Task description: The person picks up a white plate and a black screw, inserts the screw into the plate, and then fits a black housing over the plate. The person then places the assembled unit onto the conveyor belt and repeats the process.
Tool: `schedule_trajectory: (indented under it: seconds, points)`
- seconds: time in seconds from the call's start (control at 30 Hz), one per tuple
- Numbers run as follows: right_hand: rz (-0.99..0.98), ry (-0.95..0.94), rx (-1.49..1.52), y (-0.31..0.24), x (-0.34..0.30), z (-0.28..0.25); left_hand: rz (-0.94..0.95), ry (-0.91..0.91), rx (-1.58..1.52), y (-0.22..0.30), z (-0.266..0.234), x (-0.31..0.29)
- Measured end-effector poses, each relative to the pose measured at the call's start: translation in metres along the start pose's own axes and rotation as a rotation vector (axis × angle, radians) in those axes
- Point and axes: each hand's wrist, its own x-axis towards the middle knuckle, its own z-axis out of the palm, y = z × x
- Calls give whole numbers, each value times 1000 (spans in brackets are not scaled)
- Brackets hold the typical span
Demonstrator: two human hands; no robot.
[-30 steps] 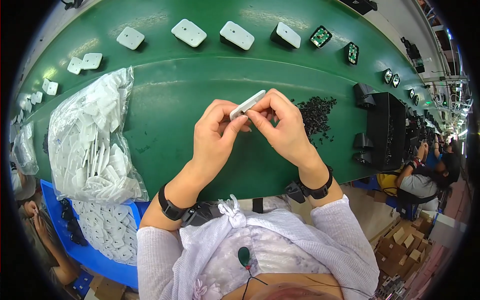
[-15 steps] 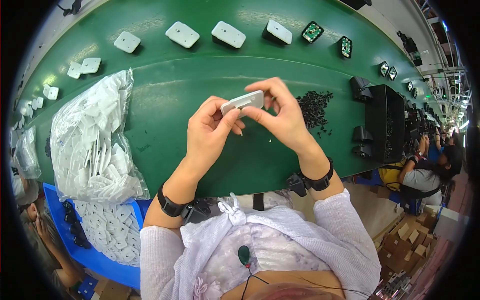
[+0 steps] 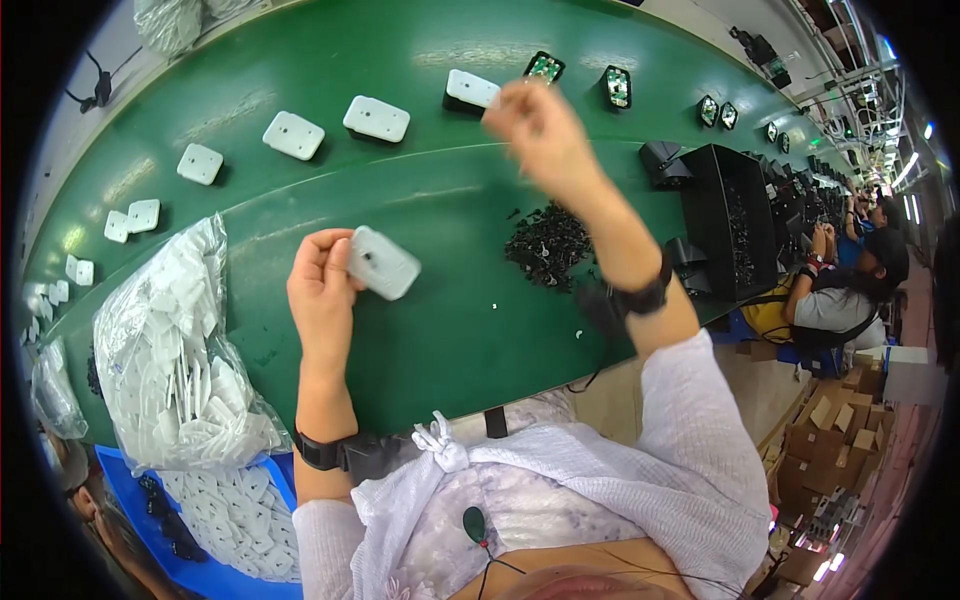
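Observation:
My left hand (image 3: pixel 322 285) pinches a white plastic cover (image 3: pixel 386 262) by its left edge above the green table. The cover is a rounded rectangle with a small dark hole near its middle. My right hand (image 3: pixel 545 135) is stretched toward the far row, its fingers smeared by motion, so I cannot tell whether they hold anything. Just beyond those fingers stand a black housing with a white cover on it (image 3: pixel 472 88) and an uncovered black housing with a green circuit board (image 3: pixel 545 67), partly hidden by the hand.
A clear bag of white covers (image 3: pixel 165 350) lies at the left, above a blue bin (image 3: pixel 115 470) with more covers. Small black parts (image 3: pixel 548 245) are heaped mid-table. A black box (image 3: pixel 715 225) stands at the right. More covered units (image 3: pixel 376 119) line the far strip.
My hands have parted. The left has moved left with the white cover; the right has let go of it and swung out toward the far row. The whole view has shifted.

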Motion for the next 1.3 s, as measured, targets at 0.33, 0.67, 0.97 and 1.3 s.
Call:
schedule_trajectory:
  seconds: [0.33, 0.67, 0.97, 1.3]
  points:
    - [590, -183, -686, 45, 115, -55, 374, 96, 1009, 0, 1, -5]
    - [184, -352, 229, 2, -15, -14, 589, -113, 1081, 6, 8, -42]
    - [-451, -343, -301, -39, -62, 30, 652, -95, 784, -5, -11, -49]
    - [-562, -482, -317, -47, -77, 78, 626, -110, 934, -14, -27, -55]
